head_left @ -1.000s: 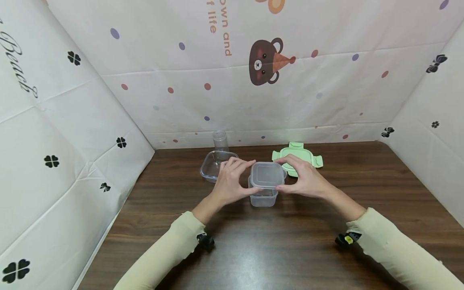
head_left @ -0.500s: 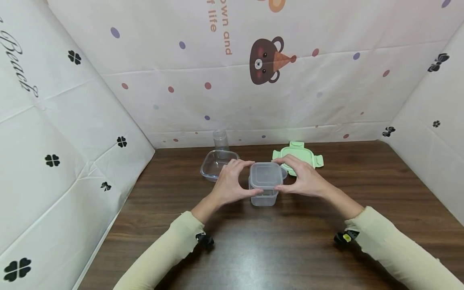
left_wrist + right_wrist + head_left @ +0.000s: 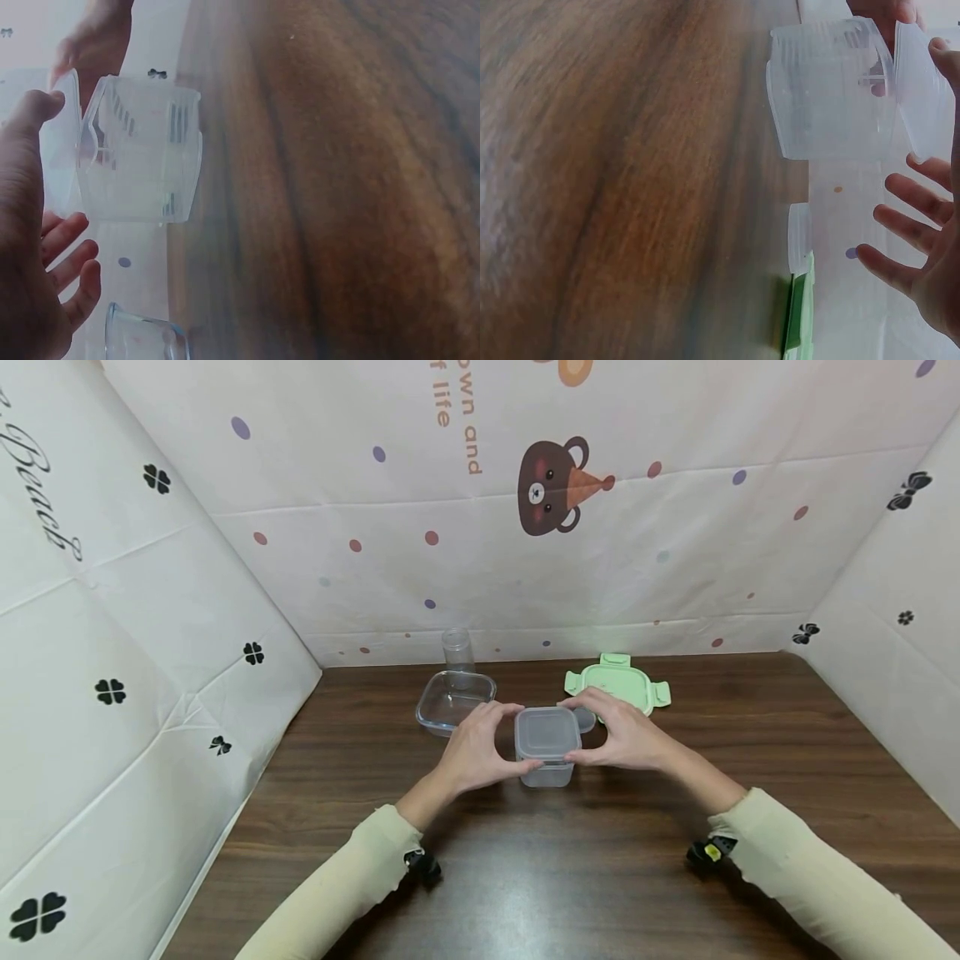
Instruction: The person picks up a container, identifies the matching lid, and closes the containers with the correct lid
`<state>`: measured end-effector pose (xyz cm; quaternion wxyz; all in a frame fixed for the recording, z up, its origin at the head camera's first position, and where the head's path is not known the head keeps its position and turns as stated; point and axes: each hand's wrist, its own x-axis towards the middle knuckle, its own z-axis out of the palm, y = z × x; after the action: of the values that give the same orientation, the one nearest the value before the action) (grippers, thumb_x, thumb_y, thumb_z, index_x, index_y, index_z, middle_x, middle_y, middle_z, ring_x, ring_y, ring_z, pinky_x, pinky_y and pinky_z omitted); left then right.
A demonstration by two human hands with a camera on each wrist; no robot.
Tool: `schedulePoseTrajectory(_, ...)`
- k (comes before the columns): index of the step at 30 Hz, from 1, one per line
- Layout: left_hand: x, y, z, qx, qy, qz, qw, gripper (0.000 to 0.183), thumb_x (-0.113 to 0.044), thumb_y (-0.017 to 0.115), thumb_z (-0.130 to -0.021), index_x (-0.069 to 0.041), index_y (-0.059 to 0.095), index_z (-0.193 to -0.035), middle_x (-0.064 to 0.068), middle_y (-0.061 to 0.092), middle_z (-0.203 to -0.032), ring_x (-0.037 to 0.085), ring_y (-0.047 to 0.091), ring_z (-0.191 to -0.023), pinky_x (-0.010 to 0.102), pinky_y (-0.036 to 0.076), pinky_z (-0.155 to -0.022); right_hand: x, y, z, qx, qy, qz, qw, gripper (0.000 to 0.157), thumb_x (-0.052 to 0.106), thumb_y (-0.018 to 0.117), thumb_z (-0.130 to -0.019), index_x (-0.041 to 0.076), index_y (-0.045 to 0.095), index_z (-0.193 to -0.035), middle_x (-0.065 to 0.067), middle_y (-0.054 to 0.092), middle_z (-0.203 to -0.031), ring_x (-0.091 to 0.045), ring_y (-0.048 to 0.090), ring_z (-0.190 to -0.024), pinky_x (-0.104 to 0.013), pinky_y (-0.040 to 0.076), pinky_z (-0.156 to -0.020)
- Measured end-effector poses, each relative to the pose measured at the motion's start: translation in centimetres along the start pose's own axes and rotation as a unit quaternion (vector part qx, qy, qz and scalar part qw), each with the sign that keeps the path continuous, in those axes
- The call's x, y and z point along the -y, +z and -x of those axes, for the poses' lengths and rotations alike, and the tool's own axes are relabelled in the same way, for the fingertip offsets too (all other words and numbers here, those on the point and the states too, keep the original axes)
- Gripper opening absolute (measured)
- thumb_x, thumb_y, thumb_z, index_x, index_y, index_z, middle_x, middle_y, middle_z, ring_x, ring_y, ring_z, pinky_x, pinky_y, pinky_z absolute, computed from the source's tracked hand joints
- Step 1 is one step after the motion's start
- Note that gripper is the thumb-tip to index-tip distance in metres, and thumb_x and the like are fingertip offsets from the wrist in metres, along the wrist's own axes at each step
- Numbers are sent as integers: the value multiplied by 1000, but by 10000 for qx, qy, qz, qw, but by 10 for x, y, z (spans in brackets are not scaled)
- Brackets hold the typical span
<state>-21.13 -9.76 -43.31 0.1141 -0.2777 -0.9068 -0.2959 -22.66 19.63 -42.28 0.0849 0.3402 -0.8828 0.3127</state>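
A square translucent plastic lid (image 3: 547, 732) lies over a square clear plastic food container (image 3: 546, 777) on the table. My left hand (image 3: 478, 750) pinches the lid's left side between thumb and fingers. On the opposite side, my right hand (image 3: 624, 735) grips it the same way, thumb at the front corner. In the left wrist view, the lid (image 3: 63, 161) sits right at the rim of the container (image 3: 139, 154). The right wrist view shows the lid (image 3: 922, 97) slightly tilted against the container's opening, with a narrow wedge between them.
Behind my left hand stands a clear glass dish (image 3: 422, 718), with a clear jar (image 3: 457, 650) at the back. A green clip lid (image 3: 618, 679) and a small round translucent lid (image 3: 584, 720) lie behind my right hand. Patterned cloth (image 3: 360, 585) borders the brown table (image 3: 525, 877).
Both hands have brought the square lid down and slightly left onto the top of the container. The container and the things behind it have stayed put.
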Motion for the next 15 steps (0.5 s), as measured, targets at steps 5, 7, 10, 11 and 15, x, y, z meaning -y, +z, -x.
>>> schedulePoseTrajectory(5,2,2,2,-13,5,-95,10000,79,-53,99,-79,-15,70,-143,4,76,-135,26,73,-127,47,66,-103,-3,5,1,101,90,71,9999,71,40,100,-82,17,72,-143,-2,73,-125,-31,73,-111,-49,62,-94)
schedulePoseTrajectory(7,3,2,3,-12,-22,-130,9999,78,-53,98,-79,-15,70,-142,4,76,-135,25,73,-125,46,66,-102,-4,6,1,137,108,67,9998,71,40,100,-82,17,72,-143,-2,73,-126,-31,73,-112,-50,62,-94)
schedulePoseTrajectory(10,3,3,4,57,-96,-154,9998,78,-54,98,-80,-16,70,-143,4,76,-136,24,73,-123,46,66,-100,-5,8,1,186,136,79,9997,70,41,99,-83,17,72,-143,-3,72,-127,-31,73,-114,-51,62,-96)
schedulePoseTrajectory(11,4,3,4,77,-116,-155,9998,78,-54,98,-80,-16,70,-143,4,76,-136,24,73,-123,47,66,-100,-6,9,1,197,143,92,9997,70,41,99,-83,17,72,-143,-3,72,-128,-31,73,-115,-51,63,-96)
schedulePoseTrajectory(15,4,4,5,189,-207,-120,9995,79,-55,97,-82,-16,69,-145,3,75,-136,24,73,-121,47,66,-100,-6,10,1,218,184,133,9995,70,42,99,-83,18,72,-142,-4,72,-130,-32,74,-117,-54,63,-97)
